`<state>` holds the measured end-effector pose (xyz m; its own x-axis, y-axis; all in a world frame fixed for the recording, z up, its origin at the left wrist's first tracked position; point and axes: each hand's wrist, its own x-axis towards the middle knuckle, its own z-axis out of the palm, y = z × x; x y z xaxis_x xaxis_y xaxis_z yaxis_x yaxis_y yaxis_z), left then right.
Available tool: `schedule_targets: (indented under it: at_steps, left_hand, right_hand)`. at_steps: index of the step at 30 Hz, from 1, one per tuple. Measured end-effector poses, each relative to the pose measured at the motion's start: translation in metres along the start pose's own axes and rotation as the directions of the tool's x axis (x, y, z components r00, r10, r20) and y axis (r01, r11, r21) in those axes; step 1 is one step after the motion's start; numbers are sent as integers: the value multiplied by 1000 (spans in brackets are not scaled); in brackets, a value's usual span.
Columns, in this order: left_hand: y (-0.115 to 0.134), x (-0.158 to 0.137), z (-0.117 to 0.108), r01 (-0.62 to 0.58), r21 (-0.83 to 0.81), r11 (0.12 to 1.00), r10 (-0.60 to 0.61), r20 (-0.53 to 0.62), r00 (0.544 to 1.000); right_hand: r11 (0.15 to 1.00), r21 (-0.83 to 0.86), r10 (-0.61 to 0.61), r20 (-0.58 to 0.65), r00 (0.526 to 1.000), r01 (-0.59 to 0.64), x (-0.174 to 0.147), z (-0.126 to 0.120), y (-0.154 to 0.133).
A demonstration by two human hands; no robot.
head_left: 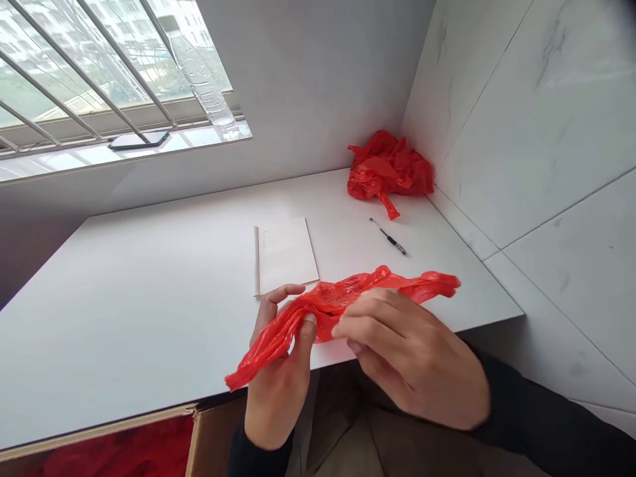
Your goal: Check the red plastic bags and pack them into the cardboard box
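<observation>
A red plastic bag (342,295), gathered into a long crumpled strip, is held above the front edge of the white table. My left hand (281,377) grips its left part, the thumb on the near side and the fingers behind. At the bag's middle, my right hand (407,358) has its fingers bent and drawn together on the near side. Its fingertips touch the plastic by a dark gap in the folds. The bag's right end sticks out past my right hand.
An open notebook (285,255) lies on the white table (149,298), with a black pen (388,237) to its right. More red plastic bags (390,169) are heaped in the back corner. A cardboard box (196,430) holds red material below the front edge. The windowsill bears a plastic bottle (203,83) and a phone (139,140).
</observation>
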<state>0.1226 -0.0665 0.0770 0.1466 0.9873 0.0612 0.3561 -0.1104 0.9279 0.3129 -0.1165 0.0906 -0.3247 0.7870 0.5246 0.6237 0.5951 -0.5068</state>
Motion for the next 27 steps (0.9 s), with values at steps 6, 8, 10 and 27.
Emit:
schedule_targets:
  at_steps: [6, 8, 10, 27]
  left_hand:
    - [-9, -9, -10, 14, -75, 997, -15, -16, 1000]
    - [-10, -12, -13, -9, -41, 999, 8, -28, 1000]
    - [-7, -13, -13, -36, -34, 999, 35, -43, 998]
    - [9, -1, -12, -28, -77, 997, 19, -120, 993]
  right_hand:
    - [938, -257, 291, 214, 932, -233, -2, 16, 34]
    - [936, -228, 317, 223, 922, -267, -3, 10, 36]
    - [938, -165, 336, 237, 911, -303, 0, 2, 34]
    - [908, 43, 419, -123, 900, -417, 35, -35, 27]
